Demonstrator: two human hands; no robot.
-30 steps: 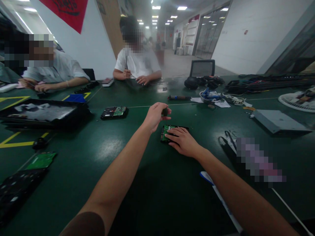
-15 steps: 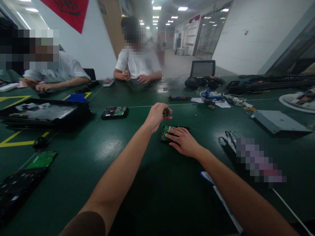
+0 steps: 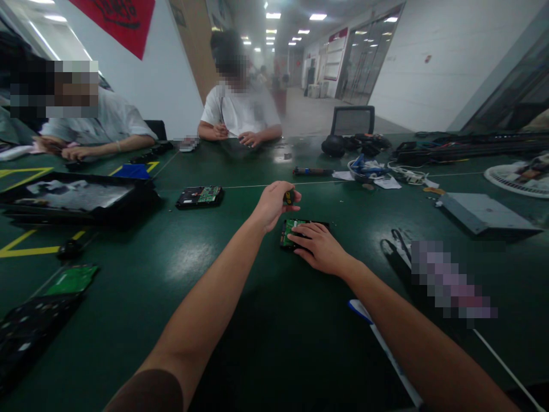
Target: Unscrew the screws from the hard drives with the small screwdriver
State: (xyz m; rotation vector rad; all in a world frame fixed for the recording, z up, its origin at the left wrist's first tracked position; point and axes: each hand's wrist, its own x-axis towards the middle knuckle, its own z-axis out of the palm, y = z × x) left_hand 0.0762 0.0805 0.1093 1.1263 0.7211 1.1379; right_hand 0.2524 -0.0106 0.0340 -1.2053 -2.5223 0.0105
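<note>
On the green table in front of me lies a hard drive (image 3: 288,227), its green circuit board facing up. My right hand (image 3: 319,246) rests across it, fingers over the board and thumb by the near edge, holding it down. Just above the drive's far left corner, my left hand (image 3: 277,205) is closed around a screwdriver (image 3: 289,197). Only part of its dark handle with yellow markings shows; the shaft and tip are hidden.
Another hard drive (image 3: 199,196) lies farther left, near a black tray-like casing (image 3: 81,197). A green circuit board (image 3: 72,280) is at the left front. To the right are a metal box (image 3: 489,212) and cables (image 3: 364,166). Two people sit across the table.
</note>
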